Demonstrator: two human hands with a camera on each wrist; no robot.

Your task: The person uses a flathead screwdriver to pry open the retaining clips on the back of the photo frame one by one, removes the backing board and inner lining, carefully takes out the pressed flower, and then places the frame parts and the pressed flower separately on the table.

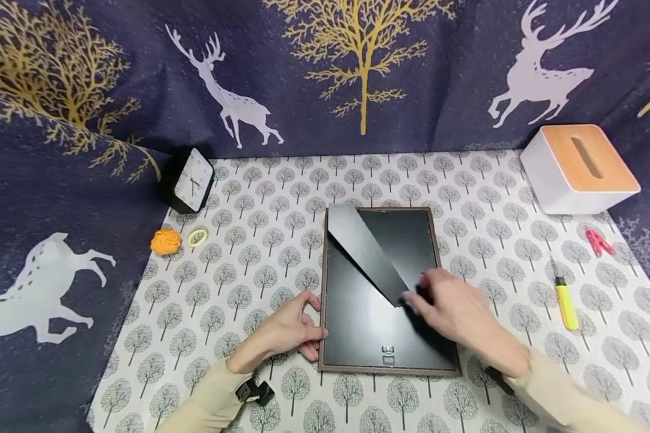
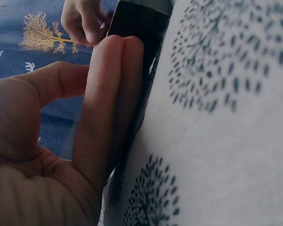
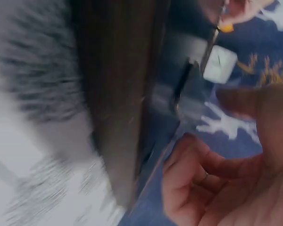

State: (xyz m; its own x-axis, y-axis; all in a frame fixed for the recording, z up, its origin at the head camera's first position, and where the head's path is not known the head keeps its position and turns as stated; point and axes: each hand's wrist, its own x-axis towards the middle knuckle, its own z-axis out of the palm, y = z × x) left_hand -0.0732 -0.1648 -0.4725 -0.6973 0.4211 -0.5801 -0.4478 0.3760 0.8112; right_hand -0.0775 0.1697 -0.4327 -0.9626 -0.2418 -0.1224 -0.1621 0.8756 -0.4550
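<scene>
A picture frame (image 1: 379,368) lies back side up on the tablecloth, with a brown rim and black backing. Its black stand leg (image 1: 365,249) slants across the backing from the upper left. My left hand (image 1: 289,328) rests against the frame's left rim; in the left wrist view, straight fingers (image 2: 101,99) press along its side. My right hand (image 1: 457,300) is over the frame's right part, its thumb by the leg's lower end. In the right wrist view, that hand (image 3: 217,169) has thumb and bent fingers apart with nothing visibly between them. A small metal hanger (image 1: 388,355) sits near the bottom rim.
At the back left stands a black clock (image 1: 192,180), with an orange yarn ball (image 1: 165,241) and a yellow-green ring (image 1: 197,237) in front. On the right are a white tissue box (image 1: 579,168) with a wooden top, a red clip (image 1: 599,242) and a yellow-handled screwdriver (image 1: 566,304).
</scene>
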